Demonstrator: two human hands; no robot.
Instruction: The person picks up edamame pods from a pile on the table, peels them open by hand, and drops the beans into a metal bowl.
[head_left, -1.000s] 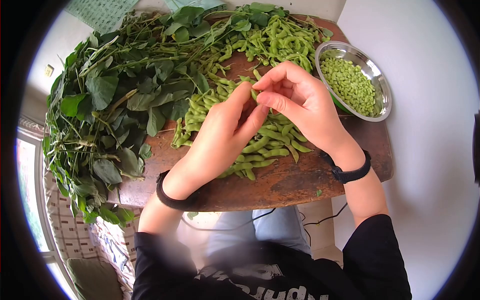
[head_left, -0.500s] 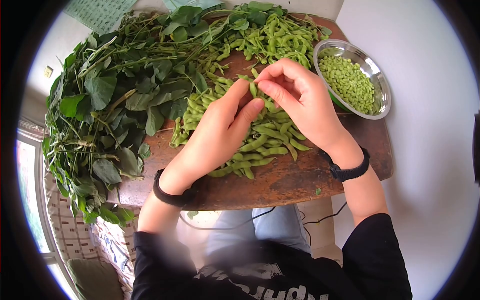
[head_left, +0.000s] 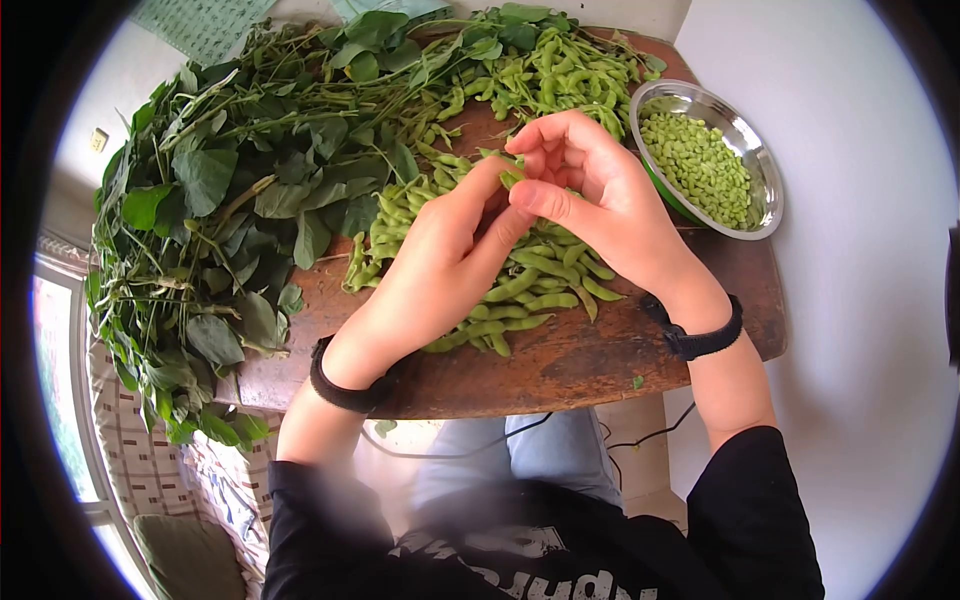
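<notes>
Above a pile of unshelled edamame pods (head_left: 545,275), my two hands meet at one small green edamame pod (head_left: 510,179). My left hand (head_left: 430,255) is closed, pinching the pod between thumb and fingers. My right hand (head_left: 610,210) presses its thumb against the pod's near end, with its fingers curled above. Part of the pod is hidden behind the fingertips. To the right of my right hand, a metal bowl (head_left: 768,200) holds many shelled green beans (head_left: 695,165).
Leafy bean stalks (head_left: 230,190) cover the left of the wooden table (head_left: 580,365) and hang over its edge. More pods (head_left: 575,80) lie in a heap at the back. A white wall (head_left: 850,300) stands close on the right.
My right thumb has slid down toward the left thumb, and the right index finger has lifted away from it. The pod is now more covered by the fingers.
</notes>
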